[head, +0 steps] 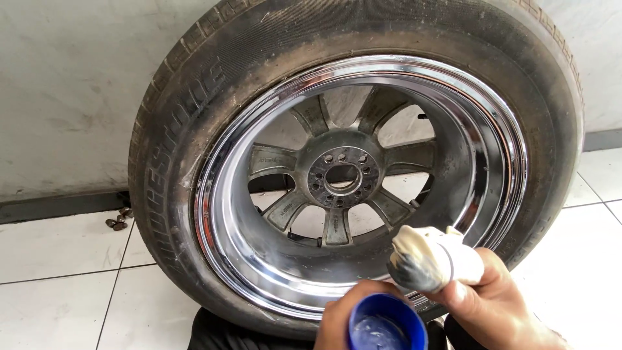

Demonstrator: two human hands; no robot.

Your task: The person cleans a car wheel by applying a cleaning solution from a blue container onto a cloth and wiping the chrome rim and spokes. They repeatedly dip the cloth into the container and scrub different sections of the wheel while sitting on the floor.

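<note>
A car wheel leans against the wall: a worn black tyre (pixel 175 149) on a shiny chrome rim (pixel 240 253) with dull, grimy spokes and hub (pixel 341 175). In front of its lower edge my right hand (pixel 492 298) grips a wadded white cloth (pixel 427 256), its tip smeared grey. Just left of it my left hand (pixel 337 321) holds a small round blue jar (pixel 387 324), open, with pale paste inside. The cloth hovers just above the jar, close to the rim's bottom lip.
The wheel rests on a black object (pixel 227 334) at the bottom edge. White floor tiles (pixel 58 259) spread to both sides. A few small dark nuts (pixel 118 222) lie by the dark skirting under the grey wall (pixel 71 84).
</note>
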